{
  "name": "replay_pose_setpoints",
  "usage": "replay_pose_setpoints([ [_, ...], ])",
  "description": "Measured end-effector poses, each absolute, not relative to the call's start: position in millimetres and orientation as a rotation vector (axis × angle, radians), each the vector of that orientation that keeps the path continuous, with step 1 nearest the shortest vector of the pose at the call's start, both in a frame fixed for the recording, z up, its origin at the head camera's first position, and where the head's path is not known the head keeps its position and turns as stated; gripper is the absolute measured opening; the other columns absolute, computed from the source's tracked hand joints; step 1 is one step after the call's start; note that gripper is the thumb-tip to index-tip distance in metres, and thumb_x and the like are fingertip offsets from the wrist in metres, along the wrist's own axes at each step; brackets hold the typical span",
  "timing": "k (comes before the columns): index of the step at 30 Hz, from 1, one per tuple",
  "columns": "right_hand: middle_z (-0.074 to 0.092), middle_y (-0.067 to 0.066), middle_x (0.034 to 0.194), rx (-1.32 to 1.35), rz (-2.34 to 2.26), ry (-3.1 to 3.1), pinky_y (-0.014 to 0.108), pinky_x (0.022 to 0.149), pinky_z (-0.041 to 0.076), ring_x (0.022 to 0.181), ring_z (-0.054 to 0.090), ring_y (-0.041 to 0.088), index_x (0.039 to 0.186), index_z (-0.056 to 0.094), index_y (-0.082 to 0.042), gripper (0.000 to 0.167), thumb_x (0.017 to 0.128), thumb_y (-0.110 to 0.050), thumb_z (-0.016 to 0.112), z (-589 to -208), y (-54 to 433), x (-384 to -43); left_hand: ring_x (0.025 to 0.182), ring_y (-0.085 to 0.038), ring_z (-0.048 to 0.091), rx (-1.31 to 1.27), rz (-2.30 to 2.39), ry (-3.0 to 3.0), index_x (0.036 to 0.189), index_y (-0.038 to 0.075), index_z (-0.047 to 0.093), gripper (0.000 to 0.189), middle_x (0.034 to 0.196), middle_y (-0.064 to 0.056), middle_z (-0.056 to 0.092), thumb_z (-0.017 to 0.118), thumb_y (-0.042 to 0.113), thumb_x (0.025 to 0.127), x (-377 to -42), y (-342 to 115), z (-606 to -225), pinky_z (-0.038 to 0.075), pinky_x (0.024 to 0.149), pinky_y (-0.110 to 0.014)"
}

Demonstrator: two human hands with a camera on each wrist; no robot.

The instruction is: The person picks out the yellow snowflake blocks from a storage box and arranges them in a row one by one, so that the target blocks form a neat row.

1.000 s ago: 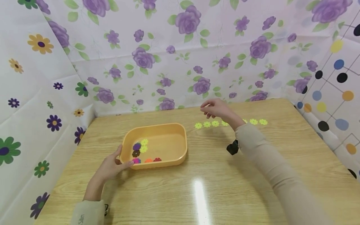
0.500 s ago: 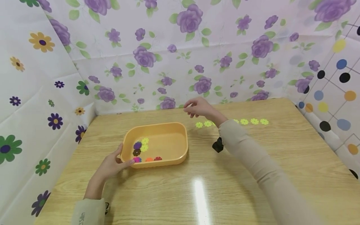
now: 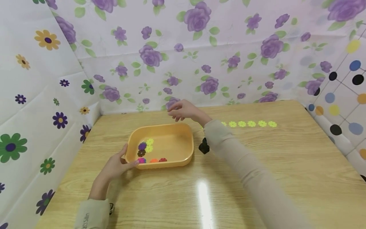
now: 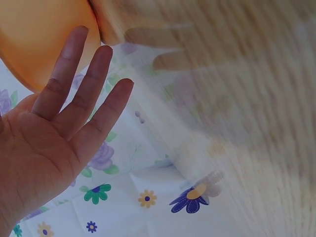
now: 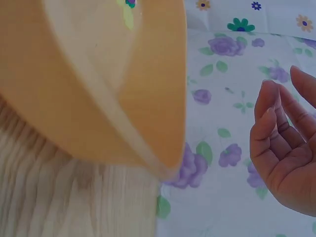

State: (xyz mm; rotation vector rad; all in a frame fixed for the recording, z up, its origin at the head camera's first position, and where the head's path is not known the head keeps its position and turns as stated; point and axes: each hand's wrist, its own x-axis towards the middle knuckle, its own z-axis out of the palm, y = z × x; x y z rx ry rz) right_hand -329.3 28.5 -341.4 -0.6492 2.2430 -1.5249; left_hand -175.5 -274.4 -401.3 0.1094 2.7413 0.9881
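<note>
An orange plastic tray [image 3: 171,164] sits on the table. Toward its left end lie several flower-shaped discs: yellow ones [image 3: 149,148], a purple one [image 3: 142,146], a brown one [image 3: 141,153], a pink one [image 3: 141,160], an orange one [image 3: 154,160] and a red one [image 3: 163,159]. My left hand [image 3: 115,167] grips the tray's near left corner, thumb over the rim; three fingers [image 4: 94,131] stretch out beneath it in the left wrist view. Above and behind the tray's far rim, my right hand [image 3: 185,109] hangs with fingers loosely bent. Nothing shows between its fingers in the right wrist view.
A row of yellow flower discs [image 3: 251,123] runs along the back of the wooden table [image 3: 257,152], its left end partly behind the right sleeve [image 3: 240,159]. Flower-printed sheets [image 3: 228,38] stand behind the table and at the left, a dotted one [image 3: 340,105] at the right.
My right hand has moved left, from above the row of yellow discs to beyond the tray's far rim. The left hand stays on the tray corner. The view has shifted slightly.
</note>
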Motion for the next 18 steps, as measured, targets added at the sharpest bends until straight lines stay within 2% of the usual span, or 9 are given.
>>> replay_pose_setpoints([
  [4, 0.066, 0.016, 0.088, -0.645, -1.532, 2.213, 0.044, 0.073, 0.048, 0.071, 0.064, 0.023, 0.110, 0.065, -0.005, 0.027, 0.087, -0.021, 0.062, -346, 11, -332, 0.073, -0.020, 0.061, 0.142, 1.022, 2.741, 0.144, -0.004, 0.006, 0.098, 0.097, -0.021, 0.063, 0.067, 0.040, 0.081, -175, -276, -403, 0.044, 0.064, -0.031],
  [7, 0.066, 0.018, 0.090, -0.664, -1.547, 2.193, 0.047, 0.076, 0.047, 0.072, 0.064, 0.024, 0.111, 0.064, -0.005, 0.028, 0.087, -0.020, 0.062, -347, -2, -333, 0.072, -0.020, 0.060, 0.143, 1.024, 2.744, 0.144, -0.004, 0.007, 0.099, 0.101, -0.023, 0.062, 0.068, 0.041, 0.080, -176, -277, -403, 0.044, 0.063, -0.030],
  [15, 0.065, 0.021, 0.093, -0.725, -1.532, 2.159, 0.044, 0.074, 0.048, 0.079, 0.063, 0.032, 0.111, 0.064, -0.004, 0.029, 0.087, -0.019, 0.063, -351, -29, -332, 0.065, -0.018, 0.055, 0.119, 1.020, 2.743, 0.144, -0.002, 0.008, 0.099, 0.092, -0.016, 0.062, 0.068, 0.042, 0.079, -176, -277, -403, 0.041, 0.059, -0.030],
  [18, 0.065, 0.020, 0.091, -0.771, -1.506, 2.143, 0.038, 0.068, 0.049, 0.079, 0.063, 0.032, 0.109, 0.065, -0.003, 0.027, 0.086, -0.018, 0.064, -354, -38, -333, 0.067, -0.018, 0.056, 0.122, 1.028, 2.744, 0.144, -0.002, 0.009, 0.097, 0.099, -0.018, 0.061, 0.068, 0.040, 0.080, -177, -277, -403, 0.042, 0.061, -0.030],
])
